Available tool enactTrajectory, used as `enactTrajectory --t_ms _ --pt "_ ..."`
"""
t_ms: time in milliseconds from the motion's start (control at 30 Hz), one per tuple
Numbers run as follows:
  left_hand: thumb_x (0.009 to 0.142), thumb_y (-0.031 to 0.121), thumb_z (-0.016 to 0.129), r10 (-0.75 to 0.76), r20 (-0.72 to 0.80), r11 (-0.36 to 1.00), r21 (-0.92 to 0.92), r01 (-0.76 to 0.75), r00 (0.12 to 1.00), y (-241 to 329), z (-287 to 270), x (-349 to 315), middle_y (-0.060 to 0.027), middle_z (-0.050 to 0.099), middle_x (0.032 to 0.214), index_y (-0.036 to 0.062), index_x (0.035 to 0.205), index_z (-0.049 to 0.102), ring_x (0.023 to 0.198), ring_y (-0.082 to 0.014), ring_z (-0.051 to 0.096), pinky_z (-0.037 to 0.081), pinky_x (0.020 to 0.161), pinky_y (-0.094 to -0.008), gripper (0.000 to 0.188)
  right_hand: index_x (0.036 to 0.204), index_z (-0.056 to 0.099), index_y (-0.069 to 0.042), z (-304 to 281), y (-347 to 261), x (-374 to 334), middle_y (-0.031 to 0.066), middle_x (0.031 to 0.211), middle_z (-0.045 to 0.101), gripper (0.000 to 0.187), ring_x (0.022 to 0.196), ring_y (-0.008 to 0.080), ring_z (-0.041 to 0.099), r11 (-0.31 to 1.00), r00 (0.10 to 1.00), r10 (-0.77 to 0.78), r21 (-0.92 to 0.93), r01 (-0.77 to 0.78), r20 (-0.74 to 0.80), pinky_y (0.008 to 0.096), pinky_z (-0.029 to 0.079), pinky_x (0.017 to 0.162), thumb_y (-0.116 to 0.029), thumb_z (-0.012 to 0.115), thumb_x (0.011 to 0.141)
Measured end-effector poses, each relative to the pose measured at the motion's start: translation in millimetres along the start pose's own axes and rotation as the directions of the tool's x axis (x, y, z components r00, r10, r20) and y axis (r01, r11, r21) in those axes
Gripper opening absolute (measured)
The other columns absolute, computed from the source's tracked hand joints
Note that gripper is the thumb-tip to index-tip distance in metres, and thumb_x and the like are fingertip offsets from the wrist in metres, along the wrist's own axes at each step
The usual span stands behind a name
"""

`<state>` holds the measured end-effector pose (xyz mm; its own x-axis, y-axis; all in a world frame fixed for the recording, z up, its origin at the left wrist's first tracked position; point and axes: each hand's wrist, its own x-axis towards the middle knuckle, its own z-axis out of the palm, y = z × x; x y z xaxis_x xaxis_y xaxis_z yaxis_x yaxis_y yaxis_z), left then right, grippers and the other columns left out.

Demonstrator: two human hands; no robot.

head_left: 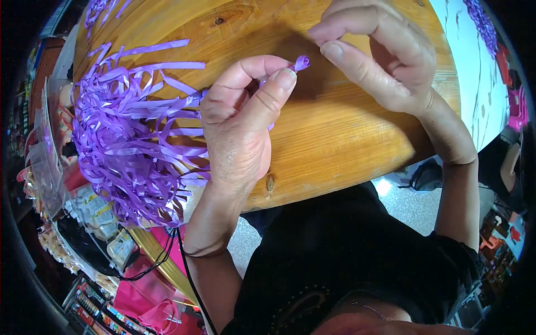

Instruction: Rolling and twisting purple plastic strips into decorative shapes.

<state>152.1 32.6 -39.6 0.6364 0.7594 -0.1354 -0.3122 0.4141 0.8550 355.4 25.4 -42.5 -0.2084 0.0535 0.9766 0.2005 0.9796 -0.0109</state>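
Between the thumb and forefinger of my left hand [243, 114] is a small rolled ribbon flower [302, 63] in purple, its spiral end poking out past the fingertips. My right hand [385, 56] hovers to the upper right of it, apart from the flower. Its thumb and forefinger come together in a pinch, and I cannot make out whether anything thin is between them. A big heap of cut purple ribbon strips [125, 134] lies left of my left hand, several loose ends reaching behind that hand.
Both hands are above a wooden table [335, 151] with a curved edge. More purple strips [483, 25] lie on a white marbled surface [469, 72] at the far right. Plastic-wrapped goods [97, 215] and a pink bag [145, 301] crowd the left side. A black cable [187, 268] runs beside my left forearm.
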Motion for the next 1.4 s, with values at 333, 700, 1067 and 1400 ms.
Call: enactTrajectory --t_ms 333,700,1067,1400 --pt "0.081 0.002 0.067 -0.006 -0.019 1.0 0.021 0.007 1.0 0.2 -3.4 -0.8 0.0059 0.057 0.075 0.0033 0.091 0.064 0.06 0.0008 0.04 0.027 0.05 -0.0153 0.011 0.094 0.065 0.0 1.4 -63.2 57.6 0.0089 0.082 0.063 0.028 0.07 0.0197 0.059 0.629 0.655 0.735 -0.54 -0.559 0.177 0.0272 0.044 0.062 0.007 0.069 0.068" --pt "0.081 0.001 0.067 0.011 -0.017 1.0 0.004 -0.011 1.0 -0.4 -1.9 -1.3 0.0055 0.057 0.077 0.0025 0.092 0.064 0.063 0.0002 0.041 0.028 0.052 -0.0151 0.012 0.096 0.066 0.001 5.1 -60.8 52.3 0.0082 0.077 0.062 0.029 0.063 0.0174 0.056 0.645 0.673 0.723 -0.501 -0.577 0.156 0.0268 0.039 0.057 0.007 0.066 0.067" --pt "0.082 0.0 0.066 0.093 0.018 0.987 0.126 -0.095 0.995 -0.8 1.6 -4.0 0.0047 0.058 0.08 0.001 0.096 0.063 0.067 -0.0007 0.046 0.037 0.061 -0.0147 0.015 0.089 0.068 0.0 6.5 -29.9 28.3 0.0057 0.07 0.06 0.024 0.06 0.0163 0.055 0.821 0.96 0.108 -0.568 0.061 0.258 0.0261 0.037 0.056 0.004 0.066 0.066" --pt "0.08 0.003 0.069 0.1 -0.064 0.947 0.312 -0.075 0.993 -2.3 5.7 -4.3 0.008 0.056 0.071 0.002 0.089 0.066 0.06 0.001 0.039 0.03 0.053 -0.0146 0.01 0.082 0.068 -0.004 5.1 -62.6 50.7 0.0035 0.073 0.057 0.017 0.063 0.0174 0.053 0.669 0.688 0.707 -0.471 -0.575 0.163 0.0284 0.038 0.057 0.001 0.065 0.066"
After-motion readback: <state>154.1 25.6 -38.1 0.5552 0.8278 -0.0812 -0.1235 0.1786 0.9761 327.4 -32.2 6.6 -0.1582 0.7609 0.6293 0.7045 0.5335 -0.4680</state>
